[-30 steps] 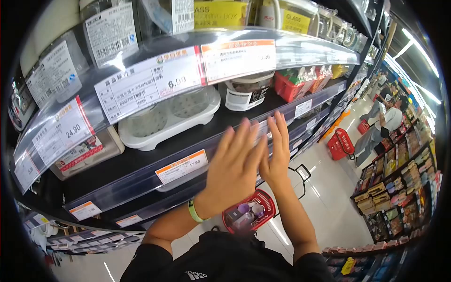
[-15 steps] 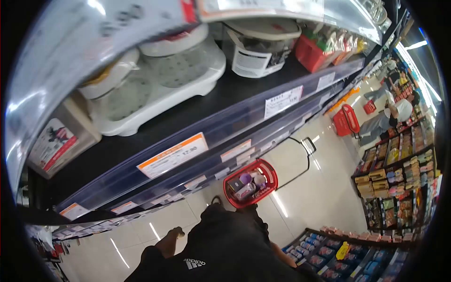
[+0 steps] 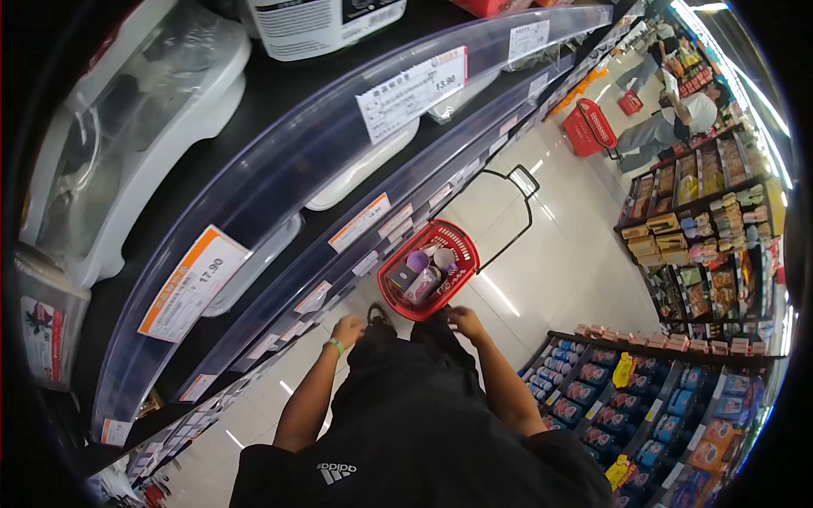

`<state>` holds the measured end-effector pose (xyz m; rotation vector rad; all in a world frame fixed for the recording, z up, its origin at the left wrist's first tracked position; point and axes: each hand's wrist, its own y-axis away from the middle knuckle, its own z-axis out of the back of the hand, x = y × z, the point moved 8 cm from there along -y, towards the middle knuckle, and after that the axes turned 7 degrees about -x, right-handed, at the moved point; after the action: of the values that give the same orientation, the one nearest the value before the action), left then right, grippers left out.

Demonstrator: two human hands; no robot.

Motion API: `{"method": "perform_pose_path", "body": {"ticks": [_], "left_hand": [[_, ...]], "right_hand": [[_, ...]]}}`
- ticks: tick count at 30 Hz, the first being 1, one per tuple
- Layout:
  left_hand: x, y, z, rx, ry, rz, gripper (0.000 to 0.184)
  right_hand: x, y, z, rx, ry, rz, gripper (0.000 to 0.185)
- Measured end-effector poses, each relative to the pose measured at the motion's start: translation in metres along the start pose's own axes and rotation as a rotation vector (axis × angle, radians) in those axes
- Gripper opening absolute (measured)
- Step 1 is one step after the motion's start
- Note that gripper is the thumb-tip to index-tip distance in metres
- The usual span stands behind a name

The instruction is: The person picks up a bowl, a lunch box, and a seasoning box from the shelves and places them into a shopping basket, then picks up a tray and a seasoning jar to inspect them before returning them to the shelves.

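Note:
My left hand (image 3: 347,329), with a light green band at its wrist, is beside my left thigh, its fingers curled against the dark trousers. My right hand (image 3: 464,321) is at my right thigh, also with curled fingers; whatever either hand may hold is too small to make out. Just beyond my knees a red basket (image 3: 390,290) stands on the floor, holding a purple cup (image 3: 417,261), a dark box (image 3: 400,276) and other packed items. Its long black handle (image 3: 531,222) stretches out to the right. Neither hand touches the basket.
Store shelves (image 3: 254,182) with price tags and plastic containers rise close on the left and ahead. Low racks of packaged goods (image 3: 627,415) stand at the lower right. Farther off, a person in a white top (image 3: 696,114) is near another red basket (image 3: 588,129).
Both hands, raised together before the shelf a second ago, are down at my thighs. The view has moved lower and closer to the shelf, and the red basket shows higher in it.

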<state>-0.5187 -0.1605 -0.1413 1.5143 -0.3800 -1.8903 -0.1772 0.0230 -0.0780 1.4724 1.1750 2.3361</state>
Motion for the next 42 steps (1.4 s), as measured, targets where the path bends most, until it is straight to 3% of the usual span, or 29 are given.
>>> {"method": "perform_pose_path", "body": {"ticks": [1, 4, 6, 8, 9, 11, 12, 13, 14, 15, 17, 19, 23, 24, 25, 26, 28, 31, 34, 38, 40, 41, 42], "left_hand": [[-0.045, 0.010, 0.002, -0.002, 0.157, 0.024, 0.023], [-0.092, 0.018, 0.000, 0.001, 0.274, 0.029, 0.022], [-0.073, 0.020, -0.005, -0.004, 0.249, 0.086, 0.023], [-0.004, 0.016, -0.012, -0.014, 0.137, 0.131, 0.025], [0.021, 0.029, -0.011, -0.029, 0.127, 0.228, 0.025], [0.062, 0.060, -0.011, -0.038, 0.110, 0.444, 0.026], [0.083, 0.081, -0.010, -0.033, 0.106, 0.561, 0.027], [0.131, 0.096, -0.017, 0.080, 0.345, 0.710, 0.027], [0.108, 0.120, -0.011, 0.001, -0.032, 0.685, 0.028], [0.137, 0.131, -0.015, 0.069, 0.033, 0.790, 0.029], [0.131, 0.147, -0.022, 0.037, 0.018, 0.816, 0.030], [0.095, 0.154, -0.036, -0.042, 0.056, 0.865, 0.030], [0.035, 0.101, -0.093, -0.129, 0.148, 0.667, 0.027], [0.040, 0.074, -0.114, -0.094, 0.285, 0.497, 0.027], [-0.026, 0.071, -0.120, -0.238, 0.094, 0.482, 0.024], [-0.053, 0.040, -0.133, -0.219, -0.243, 0.066, 0.020], [-0.095, 0.022, -0.164, -0.306, 0.019, -0.010, 0.019], [-0.178, 0.024, -0.195, -0.259, 0.148, 0.049, 0.018], [-0.216, 0.043, -0.211, -0.266, 0.126, -0.008, 0.020], [-0.157, 0.076, -0.225, -0.330, 0.142, 0.210, 0.019], [-0.089, 0.092, -0.228, -0.396, 0.089, 0.187, 0.021], [-0.094, 0.107, -0.224, -0.428, 0.040, 0.184, 0.022], [-0.062, 0.120, -0.229, -0.442, 0.257, 0.406, 0.023]], "right_hand": [[0.037, 0.013, -0.002, -0.014, -0.014, -0.027, 0.033], [0.054, 0.008, -0.004, -0.007, 0.069, 0.067, 0.031], [0.025, -0.009, -0.001, 0.009, 0.160, 0.122, 0.035], [-0.003, -0.003, 0.013, 0.020, 0.197, 0.029, 0.035], [-0.020, 0.000, 0.021, 0.031, 0.236, -0.058, 0.034], [-0.043, 0.004, 0.047, 0.006, 0.325, -0.019, 0.030], [-0.049, 0.007, 0.066, -0.087, 0.186, -0.081, 0.029], [-0.053, 0.006, 0.086, -0.177, 0.048, -0.141, 0.028], [-0.057, -0.001, 0.099, -0.166, 0.046, -0.137, 0.028], [-0.065, -0.006, 0.111, -0.155, 0.009, -0.180, 0.029], [-0.072, -0.015, 0.140, -0.133, -0.029, -0.217, 0.029], [-0.070, -0.029, 0.164, -0.092, 0.184, -0.211, 0.028], [-0.070, -0.055, 0.199, -0.052, 0.016, -0.314, 0.029], [-0.069, -0.062, 0.206, -0.039, -0.004, -0.315, 0.030], [-0.071, -0.068, 0.211, -0.023, -0.001, -0.314, 0.030], [-0.067, -0.077, 0.215, -0.003, 0.073, -0.257, 0.031], [-0.089, -0.105, 0.220, 0.060, 0.172, -0.150, 0.032], [-0.098, -0.125, 0.227, 0.125, 0.398, -0.077, 0.032], [-0.118, -0.128, 0.239, 0.209, 0.269, -0.179, 0.032], [-0.124, -0.122, 0.267, 0.258, 0.287, -0.270, 0.033], [-0.134, -0.129, 0.280, 0.242, 0.284, -0.298, 0.031], [-0.130, -0.127, 0.285, 0.259, 0.257, -0.303, 0.029], [-0.133, -0.129, 0.291, 0.224, 0.225, -0.300, 0.025]]}}
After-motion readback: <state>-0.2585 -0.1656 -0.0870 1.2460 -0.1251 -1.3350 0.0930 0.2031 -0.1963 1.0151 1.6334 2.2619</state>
